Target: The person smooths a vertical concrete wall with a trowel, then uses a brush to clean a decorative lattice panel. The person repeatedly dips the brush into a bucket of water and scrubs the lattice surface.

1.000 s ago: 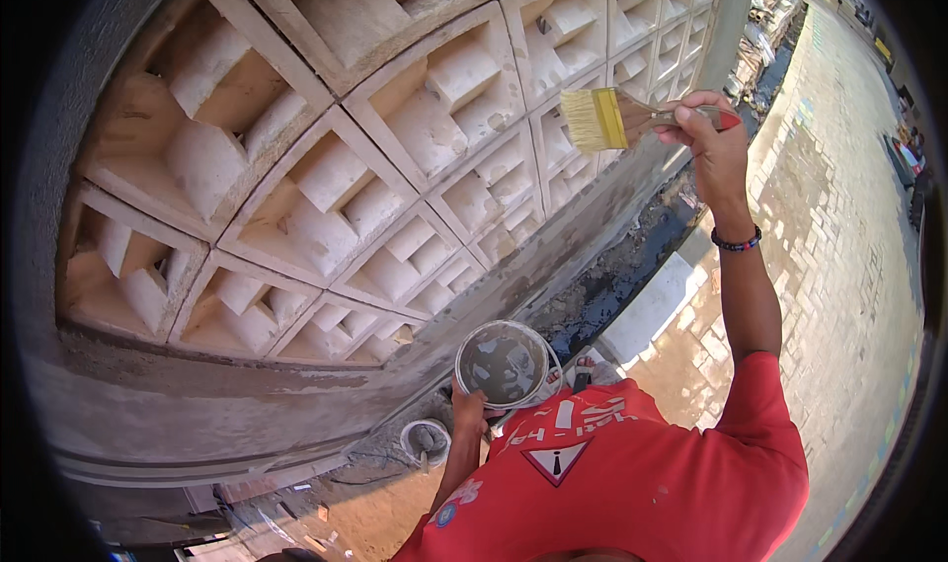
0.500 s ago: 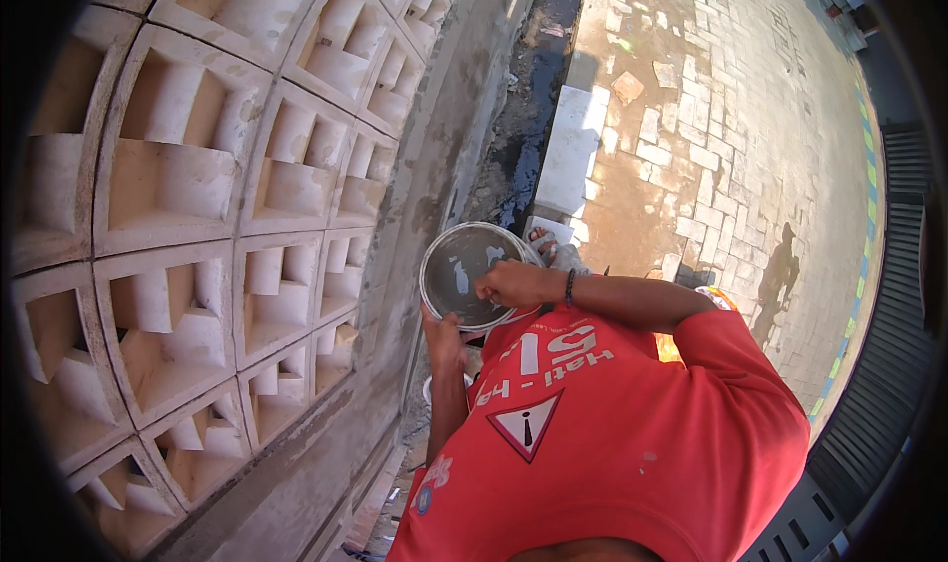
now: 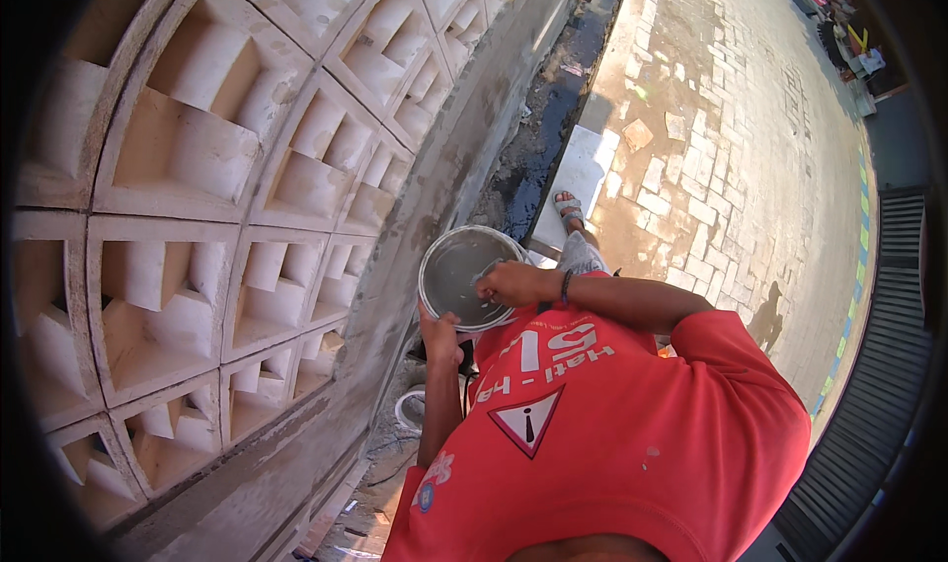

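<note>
Grey round paint pail (image 3: 464, 274): left hand (image 3: 439, 333) fingers grip its rim; right hand (image 3: 512, 283) fingers curled inside, contents hidden.

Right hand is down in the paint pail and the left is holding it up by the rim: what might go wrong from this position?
1. The round pail hangs from the left hand alone, gripped at its rim; it may tilt and spill down the block wall.
2. The right hand reaches over the rim, so pressing inside could tip it.
3. A sandalled foot stands beside the dark, wet-looking gutter; a slip looks possible.
</note>
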### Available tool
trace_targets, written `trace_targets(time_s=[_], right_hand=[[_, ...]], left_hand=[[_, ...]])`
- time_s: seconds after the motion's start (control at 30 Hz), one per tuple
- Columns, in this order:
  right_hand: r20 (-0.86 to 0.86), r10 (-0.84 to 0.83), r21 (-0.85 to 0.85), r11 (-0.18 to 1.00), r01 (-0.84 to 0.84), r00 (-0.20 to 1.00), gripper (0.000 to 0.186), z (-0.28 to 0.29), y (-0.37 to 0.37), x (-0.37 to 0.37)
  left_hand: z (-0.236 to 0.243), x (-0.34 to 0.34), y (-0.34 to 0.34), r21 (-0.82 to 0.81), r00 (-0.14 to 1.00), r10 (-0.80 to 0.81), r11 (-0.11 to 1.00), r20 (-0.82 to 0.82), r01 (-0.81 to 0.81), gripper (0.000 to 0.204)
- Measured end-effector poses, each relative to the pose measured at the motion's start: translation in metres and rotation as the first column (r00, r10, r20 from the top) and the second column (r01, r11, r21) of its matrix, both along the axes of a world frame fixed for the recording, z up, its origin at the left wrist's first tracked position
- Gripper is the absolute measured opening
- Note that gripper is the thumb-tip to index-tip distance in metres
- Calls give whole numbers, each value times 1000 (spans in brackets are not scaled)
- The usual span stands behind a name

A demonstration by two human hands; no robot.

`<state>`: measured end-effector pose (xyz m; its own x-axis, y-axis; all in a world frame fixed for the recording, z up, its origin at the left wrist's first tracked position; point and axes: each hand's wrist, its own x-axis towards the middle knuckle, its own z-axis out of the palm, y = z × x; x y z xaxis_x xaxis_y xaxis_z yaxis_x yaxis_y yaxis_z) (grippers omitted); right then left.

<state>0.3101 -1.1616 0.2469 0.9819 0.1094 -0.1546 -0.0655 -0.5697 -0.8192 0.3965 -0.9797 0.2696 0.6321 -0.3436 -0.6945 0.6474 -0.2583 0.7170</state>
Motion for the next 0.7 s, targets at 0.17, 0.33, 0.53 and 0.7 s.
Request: trace_targets(time_s=[0.17,0.33,0.53,0.7], right_hand=[[57,80,80,993,-84,995,15,-30,-42,16],[-86,-78,272,957,99,993,27,13,-112,42],[56,-522,874,439,211,851,21,168,-285,113],[699,-677,715,661,-227,230,28,388,-418,155]], left_hand=[[-31,0,-33,-21,997,77,997,27,-77,77],[-40,-9,-71,-44,951,308,951,29,-307,76],[-44,-2,-121,117,943,330,936,36,-332,78],[-56,-9,-152,84,915,402,911,29,-403,77]])
